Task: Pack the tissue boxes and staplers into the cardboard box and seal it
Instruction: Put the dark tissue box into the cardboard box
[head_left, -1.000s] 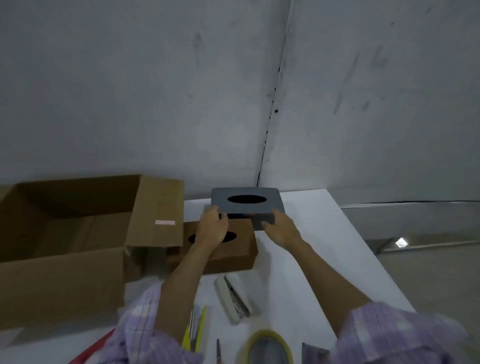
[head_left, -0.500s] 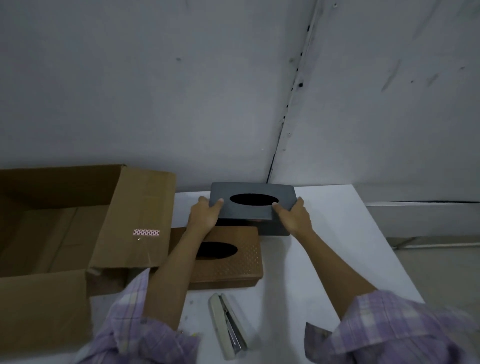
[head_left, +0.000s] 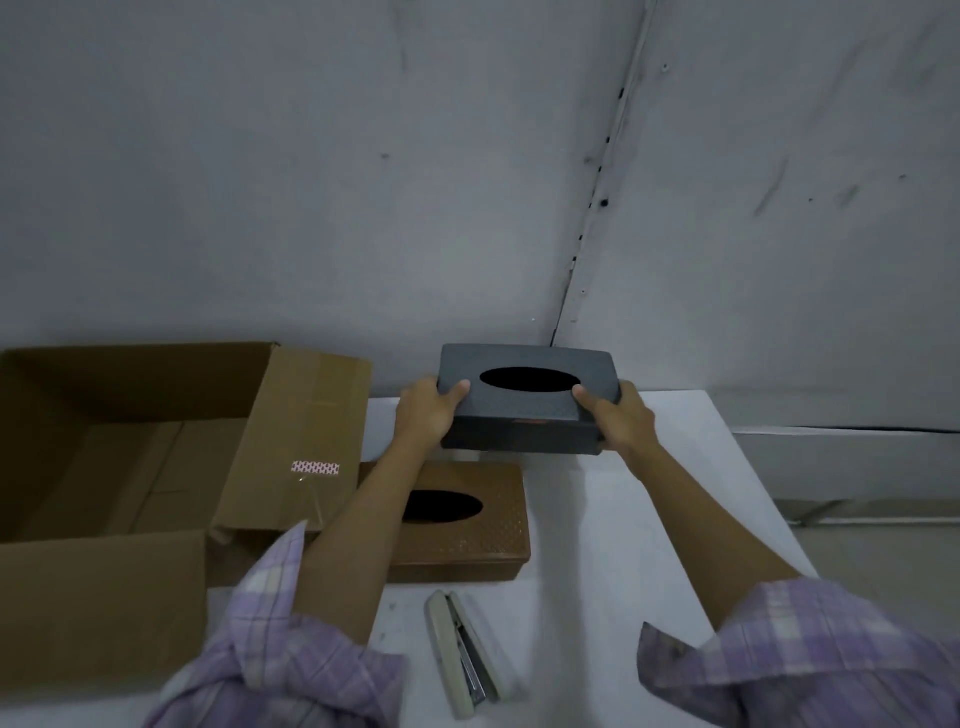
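- Grey tissue box (head_left: 527, 402): rigid, textured shell with an oval slot on top. You hold it level above the far part of the white surface (head_left: 597, 519), clear of everything else. It looks light, and stiff enough not to flex when held by its ends.
- Left hand (head_left: 426, 415): your fingers are clenched on the box's left end, thumb on top.
- Right hand (head_left: 621, 421): fingers clenched on the right end, thumb beside the slot. Take hold by the short ends; the slot edge is a poor grip.
- Brown tissue box (head_left: 467, 519): lies flat, just beside the cardboard box (head_left: 104, 597); likely the same build.
- Stapler (head_left: 465, 652): lies near you on the surface; probably dense and smooth, a one-hand pinch along its body.
- Cardboard box: open, flaps up, interior looks bare as far as visible.
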